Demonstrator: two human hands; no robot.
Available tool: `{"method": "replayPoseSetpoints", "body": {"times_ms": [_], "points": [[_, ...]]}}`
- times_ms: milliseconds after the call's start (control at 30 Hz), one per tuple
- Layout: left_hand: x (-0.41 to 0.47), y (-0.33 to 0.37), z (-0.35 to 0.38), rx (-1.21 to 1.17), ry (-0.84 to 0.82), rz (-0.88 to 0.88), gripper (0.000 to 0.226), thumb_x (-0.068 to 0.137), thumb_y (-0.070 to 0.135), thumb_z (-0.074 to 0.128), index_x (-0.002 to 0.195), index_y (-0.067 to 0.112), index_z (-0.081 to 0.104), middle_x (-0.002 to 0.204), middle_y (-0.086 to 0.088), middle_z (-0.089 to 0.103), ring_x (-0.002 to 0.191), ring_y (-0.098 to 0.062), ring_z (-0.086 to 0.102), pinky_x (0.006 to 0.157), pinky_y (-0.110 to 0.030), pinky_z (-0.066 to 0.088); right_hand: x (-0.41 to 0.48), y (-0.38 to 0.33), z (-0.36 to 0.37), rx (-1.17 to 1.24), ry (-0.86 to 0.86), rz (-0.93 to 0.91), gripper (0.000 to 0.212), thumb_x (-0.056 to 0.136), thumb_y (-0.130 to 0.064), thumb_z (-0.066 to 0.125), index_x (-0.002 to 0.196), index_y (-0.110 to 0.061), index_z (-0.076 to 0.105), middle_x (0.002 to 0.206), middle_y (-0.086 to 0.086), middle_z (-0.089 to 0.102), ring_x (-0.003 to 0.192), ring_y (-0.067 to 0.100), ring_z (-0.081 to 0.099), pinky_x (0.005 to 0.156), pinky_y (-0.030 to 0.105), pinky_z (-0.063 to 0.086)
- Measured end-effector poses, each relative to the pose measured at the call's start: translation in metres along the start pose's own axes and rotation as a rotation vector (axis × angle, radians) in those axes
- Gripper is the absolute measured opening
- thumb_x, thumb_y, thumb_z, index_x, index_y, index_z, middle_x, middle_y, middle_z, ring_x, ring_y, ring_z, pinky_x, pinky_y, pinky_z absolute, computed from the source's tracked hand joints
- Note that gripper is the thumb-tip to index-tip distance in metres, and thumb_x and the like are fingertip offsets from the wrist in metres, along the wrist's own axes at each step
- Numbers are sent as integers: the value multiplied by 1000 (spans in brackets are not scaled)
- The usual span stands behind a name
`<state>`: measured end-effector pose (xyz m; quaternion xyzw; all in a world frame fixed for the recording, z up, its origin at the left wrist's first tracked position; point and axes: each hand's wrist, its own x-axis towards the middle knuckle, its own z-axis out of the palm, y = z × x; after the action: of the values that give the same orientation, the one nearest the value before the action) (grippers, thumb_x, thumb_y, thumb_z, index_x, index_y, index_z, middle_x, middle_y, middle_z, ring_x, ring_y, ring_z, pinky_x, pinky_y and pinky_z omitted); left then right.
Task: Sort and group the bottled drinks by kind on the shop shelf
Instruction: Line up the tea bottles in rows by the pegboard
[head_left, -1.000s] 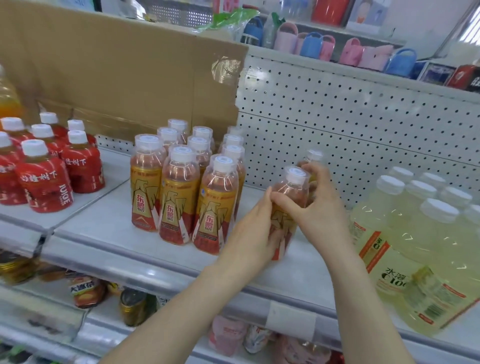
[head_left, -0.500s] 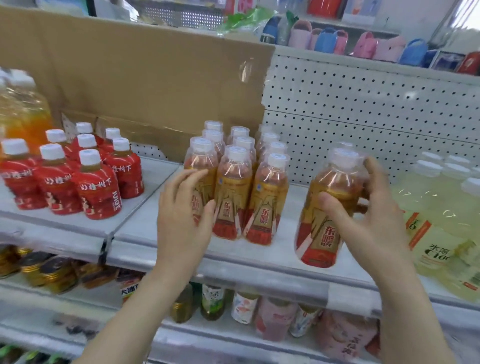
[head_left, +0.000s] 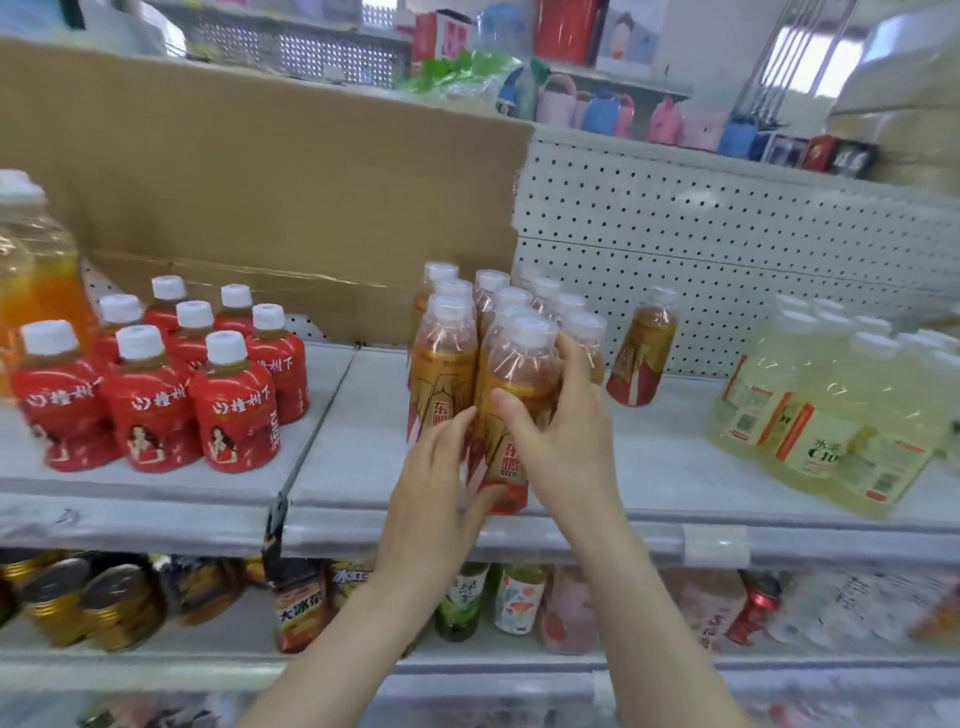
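Several gold-and-red labelled drink bottles (head_left: 444, 358) stand packed together mid-shelf. At the front of that group is one more gold-label bottle (head_left: 511, 415). My right hand (head_left: 558, 436) wraps its right side, and my left hand (head_left: 441, 483) presses against its lower left. Another bottle of the same kind (head_left: 641, 353) stands alone to the right, apart from the group. Several red-wrapped juice bottles (head_left: 228, 410) with white caps stand on the left shelf section. Pale yellow bottles (head_left: 831, 415) are clustered at the right.
A grey shelf (head_left: 675, 467) carries the drinks, with a divider rail (head_left: 317, 421) between its sections. A cardboard sheet (head_left: 260, 182) and white pegboard (head_left: 727, 234) form the back. Orange drink bottles (head_left: 36, 280) stand far left. Cans and bottles (head_left: 104, 603) fill the lower shelf.
My right hand has carried the gold-label bottle leftward to the front of the group. My left hand came from the group's left side onto that bottle. The view shifted left.
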<state>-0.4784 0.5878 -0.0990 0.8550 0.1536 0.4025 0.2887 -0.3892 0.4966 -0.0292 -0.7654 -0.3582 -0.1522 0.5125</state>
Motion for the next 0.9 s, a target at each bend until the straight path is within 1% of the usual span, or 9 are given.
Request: {"method": "replayPoseSetpoints", "body": {"times_ms": [133, 233, 367, 533, 600, 667, 733, 800, 900], "points": [[15, -3, 6, 59, 26, -13, 77, 81, 29, 79, 147, 20, 40, 142, 4, 48, 129, -12, 43, 110, -34, 43, 8, -1, 9, -56, 22, -15, 66, 89, -34, 72, 145, -27, 39, 133, -5, 56, 124, 16, 52, 104, 46, 47], [25, -9, 12, 182, 52, 5, 80, 72, 32, 86, 141, 19, 46, 137, 1, 52, 124, -15, 43, 105, -36, 46, 15, 1, 14, -252, 39, -64, 77, 88, -32, 73, 152, -17, 33, 146, 4, 42, 134, 21, 39, 113, 45, 39], [31, -14, 17, 267, 140, 52, 96, 60, 31, 93, 142, 16, 44, 139, -10, 44, 124, -27, 40, 102, -43, 47, 26, 15, 6, -561, 4, -222, 96, 84, -50, 73, 159, -19, 22, 157, 9, 33, 144, 31, 29, 120, 48, 28], [36, -12, 20, 310, 143, 70, 113, 59, 34, 92, 151, 19, 28, 157, -15, 22, 148, -36, 20, 116, -55, 32, 41, 23, -9, -624, -45, -317, 81, 86, -62, 62, 153, -22, 38, 158, 1, 38, 152, 31, 20, 122, 51, 24], [37, -9, 15, 276, 148, 109, 104, 67, 37, 88, 151, 19, 31, 161, -13, 18, 151, -34, 14, 118, -54, 27, 44, 24, -15, -515, 6, -361, 71, 89, -62, 55, 147, -21, 48, 151, 1, 47, 147, 27, 31, 119, 44, 27], [48, -2, -2, 184, 192, 164, 84, 80, 39, 76, 150, 16, 36, 160, -9, 22, 151, -28, 15, 122, -44, 21, 52, 29, -27, -335, 95, -341, 56, 95, -52, 51, 139, -18, 57, 136, 0, 57, 132, 19, 46, 111, 38, 37], [77, 5, -24, 151, 256, 218, 63, 90, 35, 64, 146, 14, 43, 151, -6, 38, 145, -23, 28, 120, -29, 21, 68, 44, -44, -213, 183, -236, 45, 98, -41, 47, 134, -17, 60, 119, 0, 63, 114, 19, 54, 100, 40, 45], [120, 13, -43, 193, 259, 219, 49, 94, 29, 62, 140, 17, 51, 139, -4, 50, 133, -21, 41, 111, -18, 24, 95, 63, -59, -191, 195, -103, 39, 98, -33, 47, 131, -18, 62, 113, 0, 63, 109, 23, 58, 100, 47, 46], [195, 24, -55, 366, 56, 165, 38, 97, 31, 59, 134, 24, 57, 128, 0, 58, 120, -23, 52, 99, -31, 41, 142, 79, -68, -277, 34, 6, 32, 102, -26, 51, 131, -23, 64, 127, 1, 64, 117, 21, 59, 108, 49, 41]]}}
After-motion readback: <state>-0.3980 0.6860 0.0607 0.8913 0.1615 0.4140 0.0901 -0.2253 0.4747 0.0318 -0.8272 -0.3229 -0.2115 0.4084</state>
